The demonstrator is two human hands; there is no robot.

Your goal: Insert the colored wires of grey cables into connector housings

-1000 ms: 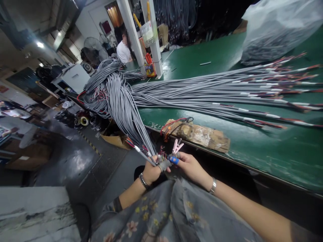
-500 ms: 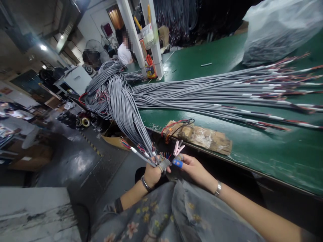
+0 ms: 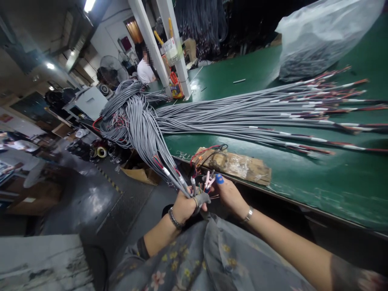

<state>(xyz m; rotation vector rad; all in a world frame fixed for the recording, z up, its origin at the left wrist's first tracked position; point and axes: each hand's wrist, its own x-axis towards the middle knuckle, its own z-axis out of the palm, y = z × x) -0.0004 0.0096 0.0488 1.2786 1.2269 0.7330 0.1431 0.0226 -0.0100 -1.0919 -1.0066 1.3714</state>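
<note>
My left hand (image 3: 185, 207) grips the stripped ends of several grey cables (image 3: 157, 155) that hang down off the green table's edge. A grey finger guard covers its thumb. My right hand (image 3: 228, 193) holds a small pink-handled tool (image 3: 207, 180) against the coloured wire ends, and a blue wrap sits on one fingertip. Both hands hover over my lap, just in front of the table edge. A big bundle of grey cables (image 3: 242, 115) stretches across the green table (image 3: 333, 173) to the right, its ends showing red and white wires.
A taped brown block (image 3: 238, 165) with red and black leads lies on the table edge by my hands. A clear plastic bag (image 3: 318, 36) of parts sits far right. White posts (image 3: 178, 52) stand behind the cables. A person in white sits far back. An open cardboard box (image 3: 139, 171) lies on the floor.
Both hands have risen a little toward the table edge. My right hand moved up and left, bringing the pink tool into the wire ends.
</note>
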